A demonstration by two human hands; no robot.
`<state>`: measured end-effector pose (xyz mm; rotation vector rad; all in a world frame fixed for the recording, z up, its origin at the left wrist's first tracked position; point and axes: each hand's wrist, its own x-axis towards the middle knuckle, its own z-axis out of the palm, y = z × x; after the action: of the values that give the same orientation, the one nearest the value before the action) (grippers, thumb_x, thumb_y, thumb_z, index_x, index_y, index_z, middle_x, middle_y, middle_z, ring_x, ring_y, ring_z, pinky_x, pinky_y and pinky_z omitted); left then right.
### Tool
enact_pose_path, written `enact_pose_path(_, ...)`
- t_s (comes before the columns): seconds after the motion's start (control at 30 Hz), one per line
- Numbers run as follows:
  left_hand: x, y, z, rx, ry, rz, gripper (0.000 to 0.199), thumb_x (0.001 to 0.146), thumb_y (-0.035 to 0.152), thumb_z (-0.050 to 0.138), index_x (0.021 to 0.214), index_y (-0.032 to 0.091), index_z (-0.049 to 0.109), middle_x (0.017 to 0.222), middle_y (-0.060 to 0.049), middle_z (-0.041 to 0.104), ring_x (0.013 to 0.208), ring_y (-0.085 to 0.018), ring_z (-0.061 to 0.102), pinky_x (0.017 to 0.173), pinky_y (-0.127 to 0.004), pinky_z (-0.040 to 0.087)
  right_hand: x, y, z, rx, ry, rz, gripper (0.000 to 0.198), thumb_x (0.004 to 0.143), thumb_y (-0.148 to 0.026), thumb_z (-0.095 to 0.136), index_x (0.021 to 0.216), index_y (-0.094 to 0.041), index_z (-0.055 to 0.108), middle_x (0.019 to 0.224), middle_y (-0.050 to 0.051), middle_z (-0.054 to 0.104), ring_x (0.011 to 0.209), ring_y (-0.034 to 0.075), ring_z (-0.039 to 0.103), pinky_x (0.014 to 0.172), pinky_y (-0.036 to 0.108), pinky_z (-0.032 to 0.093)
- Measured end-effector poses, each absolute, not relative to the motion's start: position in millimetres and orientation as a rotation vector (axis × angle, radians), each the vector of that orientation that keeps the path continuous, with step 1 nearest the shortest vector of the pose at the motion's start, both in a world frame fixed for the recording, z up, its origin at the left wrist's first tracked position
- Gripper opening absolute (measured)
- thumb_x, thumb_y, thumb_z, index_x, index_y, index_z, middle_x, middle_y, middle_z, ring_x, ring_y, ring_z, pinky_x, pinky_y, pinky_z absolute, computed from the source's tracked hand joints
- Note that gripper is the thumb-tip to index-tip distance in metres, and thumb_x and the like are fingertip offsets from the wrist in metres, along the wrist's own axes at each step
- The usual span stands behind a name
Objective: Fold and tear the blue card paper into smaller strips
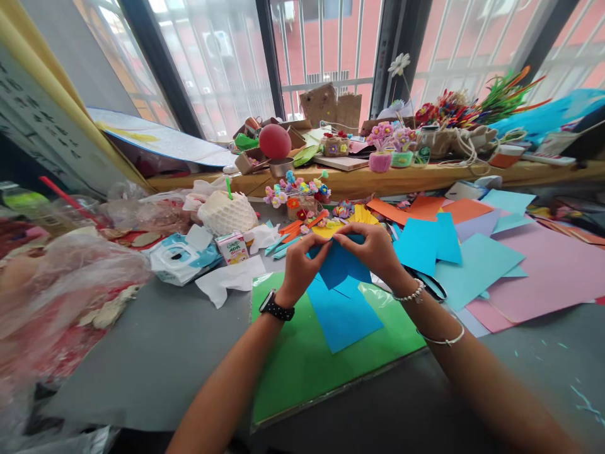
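Between my two hands hangs a sheet of blue paper (339, 261), pinched along its top edge. My left hand (305, 260) is closed on the sheet's left part, thumb against forefinger. My right hand (371, 247) pinches the same edge from the right, its fingertips nearly meeting the left ones. Below the held sheet, more blue paper (345, 320) lies flat on a shiny green sheet (288, 378). Whether the held paper is folded at the fingertips is too small to tell.
Coloured paper sheets (477, 268) spread to the right. At the left are a wipes pack (182, 255), a small carton (232, 248), a white coconut (227, 213) with a green straw, and plastic bags (85, 271). Craft flowers (302, 192) and a red ball (275, 141) stand toward the window.
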<state>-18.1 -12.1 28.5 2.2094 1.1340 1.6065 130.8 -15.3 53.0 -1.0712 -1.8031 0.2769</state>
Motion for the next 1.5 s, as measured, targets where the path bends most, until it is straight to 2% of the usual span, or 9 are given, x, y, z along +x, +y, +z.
enact_pose_path(0.53,-17,-13,27,2.089,1.16,1.572,0.015,0.073,0.029,0.056,0.066,0.015,0.057,0.062,0.001,0.058,0.058,-0.009,0.051,0.055,-0.019,0.041,137,-9,51,-1.08,-1.762,0.453,0.016,0.068,-0.031,0.059,0.073,-0.017,0.066,0.074,0.003,0.067,0.069,0.015,0.06,0.062,0.024,0.044)
enact_pose_path(0.8,-16,-13,28,1.956,1.22,1.559,0.016,0.071,0.03,0.057,0.068,0.015,0.06,0.066,-0.001,0.062,0.061,-0.011,0.054,0.058,-0.021,0.041,128,-19,55,-1.096,-1.798,0.274,0.019,0.071,-0.033,0.056,0.076,-0.018,0.067,0.075,0.003,0.067,0.07,0.015,0.059,0.063,0.026,0.042)
enact_pose_path(0.9,-18,-11,28,1.83,1.223,1.564,0.018,0.07,0.032,0.058,0.071,0.015,0.062,0.069,-0.001,0.063,0.065,-0.012,0.056,0.06,-0.021,0.042,129,-19,57,-1.009,-1.77,0.52,0.035,0.074,-0.046,0.049,0.078,-0.017,0.068,0.078,0.006,0.067,0.073,0.016,0.06,0.062,0.026,0.043)
enact_pose_path(1.0,-21,-8,27,1.67,1.161,1.58,0.017,0.068,0.032,0.059,0.071,0.016,0.064,0.068,0.0,0.063,0.064,-0.012,0.055,0.061,-0.021,0.041,132,-15,57,-0.904,-1.675,0.917,0.06,0.08,-0.056,0.025,0.077,-0.015,0.068,0.079,0.009,0.067,0.072,0.015,0.06,0.064,0.027,0.045)
enact_pose_path(1.03,-22,-6,27,1.619,1.128,1.587,0.017,0.068,0.032,0.06,0.07,0.016,0.064,0.068,0.001,0.063,0.064,-0.012,0.055,0.061,-0.021,0.041,132,-13,56,-0.891,-1.656,0.987,0.062,0.081,-0.056,0.021,0.079,-0.015,0.068,0.08,0.009,0.066,0.072,0.015,0.061,0.064,0.027,0.046)
enact_pose_path(1.1,-22,-5,26,1.534,1.05,1.584,0.015,0.067,0.032,0.061,0.07,0.017,0.065,0.069,0.001,0.063,0.065,-0.011,0.055,0.062,-0.021,0.041,133,-10,53,-0.915,-1.686,0.967,0.051,0.079,-0.054,0.034,0.082,-0.016,0.067,0.083,0.008,0.066,0.074,0.015,0.06,0.065,0.027,0.046)
enact_pose_path(1.2,-22,-5,25,1.451,0.969,1.523,0.016,0.066,0.032,0.062,0.071,0.018,0.066,0.07,0.0,0.065,0.066,-0.012,0.055,0.063,-0.022,0.041,130,-7,47,-0.993,-1.776,0.797,0.032,0.068,-0.043,0.058,0.083,-0.016,0.065,0.083,0.007,0.066,0.075,0.015,0.06,0.066,0.027,0.046)
enact_pose_path(1.4,-21,-4,26,1.464,0.959,1.451,0.017,0.065,0.033,0.063,0.069,0.017,0.068,0.075,-0.001,0.065,0.071,-0.012,0.055,0.065,-0.022,0.041,129,-7,44,-1.07,-1.797,0.705,0.028,0.068,-0.039,0.058,0.075,-0.013,0.065,0.072,0.007,0.067,0.065,0.014,0.059,0.056,0.024,0.043)
enact_pose_path(1.5,-22,-2,26,1.454,0.97,1.442,0.021,0.067,0.037,0.06,0.07,0.017,0.067,0.073,-0.001,0.064,0.066,-0.011,0.055,0.061,-0.022,0.041,132,-6,46,-1.098,-1.817,0.668,0.026,0.069,-0.038,0.057,0.072,-0.013,0.065,0.069,0.006,0.066,0.06,0.012,0.057,0.052,0.022,0.041)
